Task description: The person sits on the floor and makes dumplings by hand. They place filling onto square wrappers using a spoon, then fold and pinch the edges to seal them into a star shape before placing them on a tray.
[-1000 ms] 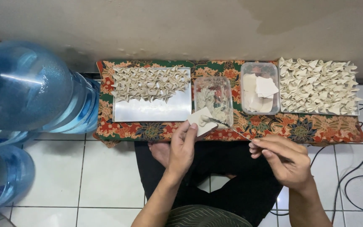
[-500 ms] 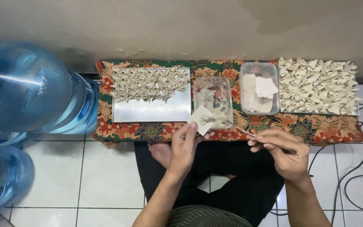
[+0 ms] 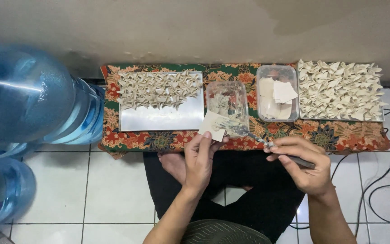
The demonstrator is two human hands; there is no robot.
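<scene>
Fingers of our left hand (image 3: 200,159) pinch a dough square (image 3: 213,126); our right hand (image 3: 304,163), closed around a fork (image 3: 253,136), has reached back toward it.

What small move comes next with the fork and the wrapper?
Probably press the fork tip down onto the middle of the square wrapper. The left hand holds the wrapper flat and unfolded, and the right hand has the fork reaching it beside the clear filling tub.

The floor (image 3: 113,190) has white square tiles with dark lines between them. A plain grey wall (image 3: 195,27) stands at the back. Big blue water bottles (image 3: 28,99) sit on the left. Black cables (image 3: 384,180) curl on the floor at the right.
</scene>
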